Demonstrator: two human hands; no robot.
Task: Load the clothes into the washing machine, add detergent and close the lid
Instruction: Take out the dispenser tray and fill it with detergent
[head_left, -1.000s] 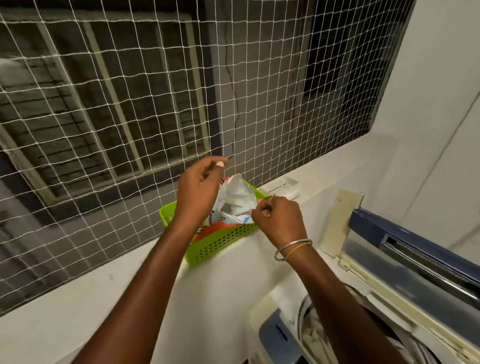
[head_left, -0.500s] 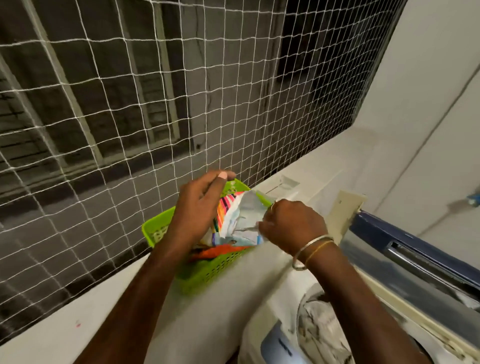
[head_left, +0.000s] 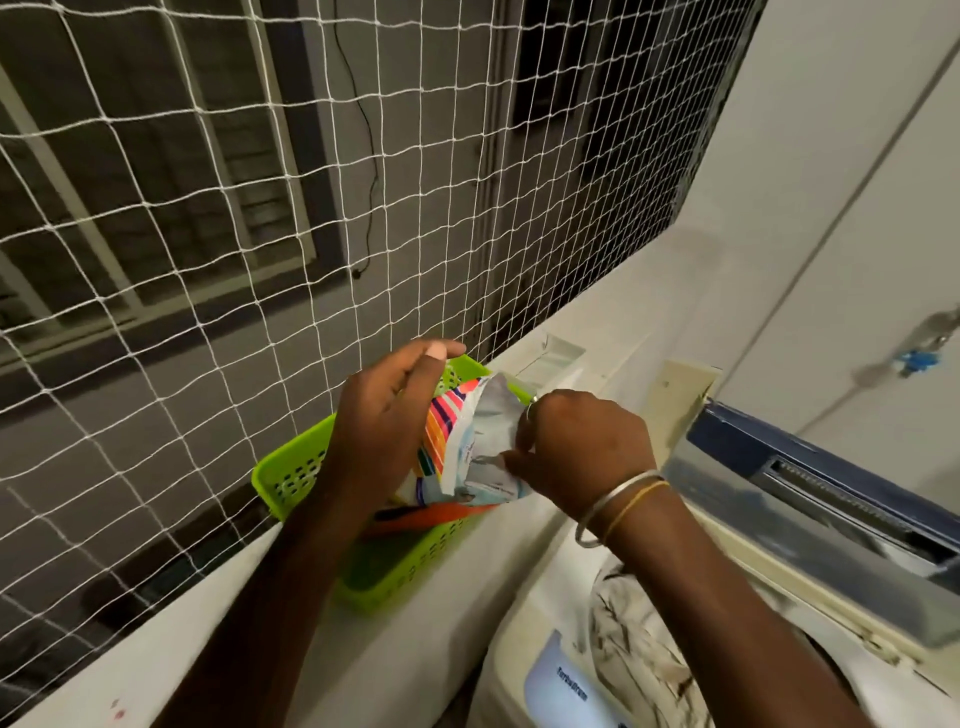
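Green basket (head_left: 291, 478) sitting on the ledge (head_left: 130, 665) by the net. Left grip (head_left: 384, 421) curling round the striped detergent packet (head_left: 457, 441) just above it, right grip (head_left: 582, 452) pinching the opened mouth. Should be keeping that mouth upright while carrying it over the clothes (head_left: 639, 660) lying in the washing machine (head_left: 519, 649), lid (head_left: 810, 499) standing open. Versus a second back: striped face now showing, both grips staying on.

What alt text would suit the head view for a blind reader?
A person's left hand and right hand hold a detergent packet in a green basket on a ledge beside a net. Lower right, the open washer holds clothes.
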